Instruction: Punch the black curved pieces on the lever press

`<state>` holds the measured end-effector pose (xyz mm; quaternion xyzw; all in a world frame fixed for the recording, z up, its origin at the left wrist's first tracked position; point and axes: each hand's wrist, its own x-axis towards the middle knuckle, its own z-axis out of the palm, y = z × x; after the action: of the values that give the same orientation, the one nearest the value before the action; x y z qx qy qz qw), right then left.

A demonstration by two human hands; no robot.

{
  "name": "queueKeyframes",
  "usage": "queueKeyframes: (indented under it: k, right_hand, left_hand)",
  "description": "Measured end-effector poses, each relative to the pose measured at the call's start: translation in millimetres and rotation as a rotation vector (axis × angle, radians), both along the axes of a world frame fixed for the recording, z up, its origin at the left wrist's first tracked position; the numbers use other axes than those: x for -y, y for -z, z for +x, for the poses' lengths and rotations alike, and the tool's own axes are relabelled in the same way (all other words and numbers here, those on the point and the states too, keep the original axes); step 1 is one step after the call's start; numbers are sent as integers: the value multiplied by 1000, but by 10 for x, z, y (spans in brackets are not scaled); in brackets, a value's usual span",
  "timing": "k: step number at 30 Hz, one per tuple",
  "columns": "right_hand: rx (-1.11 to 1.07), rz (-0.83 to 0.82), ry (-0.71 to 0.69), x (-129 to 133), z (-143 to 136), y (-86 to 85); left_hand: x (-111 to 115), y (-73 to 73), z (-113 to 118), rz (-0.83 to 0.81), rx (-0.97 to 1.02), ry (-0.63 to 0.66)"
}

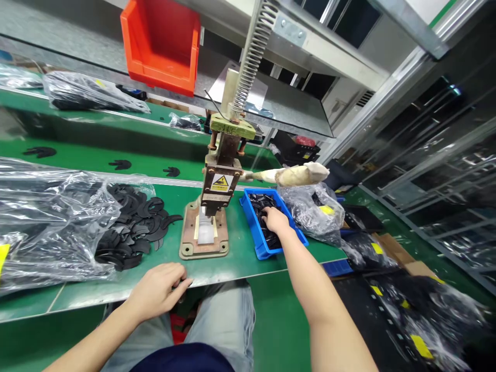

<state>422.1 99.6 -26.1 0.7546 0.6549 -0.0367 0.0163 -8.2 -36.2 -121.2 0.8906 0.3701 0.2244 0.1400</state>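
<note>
My right hand (276, 221) reaches into a blue bin (253, 232) of small black parts (267, 201). Its fingers are curled down among them, and what the fingertips hold is hidden. At the front edge of the green bench rests my left hand (165, 289), fingers curled and thumb against them; a small dark bit shows near the thumb tip, too small to name. Between the hands stands a hand press (220, 181) with a wrapped lever (298, 174) pointing right. A pale plate (205, 231) lies on its base, under the ram. Left of the press is a pile of curved black pieces (134, 225).
A clear plastic bag (50, 222) spreads over the bench's left side. Several black pieces (120, 164) lie on the green strip behind. An orange bin (160, 46) sits on the shelf above. Bagged parts (313, 212) stand right of the blue bin.
</note>
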Motion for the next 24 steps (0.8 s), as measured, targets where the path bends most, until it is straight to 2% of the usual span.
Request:
queueKeyframes:
  k: [5, 9, 12, 14, 16, 18, 21, 24]
  right_hand:
    - [-83, 31, 17, -19, -48, -79]
    - [-233, 169, 23, 57, -40, -216]
    - [-394, 330, 37, 241, -32, -315]
    - [-529, 437, 22, 455, -103, -326]
    - [-685, 506, -28, 726, -278, -262]
    - [-847, 517, -101, 1011, -549, -132]
    - [-1056, 491, -204, 1366, -1019, 105]
    - [-1207, 458, -294, 1558, -1381, 288]
  left_hand:
    - [-1, -6, 6, 6, -2, 2]
    - [2, -11, -4, -15, 20, -5]
    - [-7, -4, -21, -74, 83, -3]
    - [-15, -24, -22, -164, 178, -25]
    - [-17, -93, -2, -266, 297, -64]
    - [-10, -224, 44, -322, 398, -84]
    - [5, -485, 153, -301, 495, -41]
    - [7, -698, 262, -277, 538, 26]
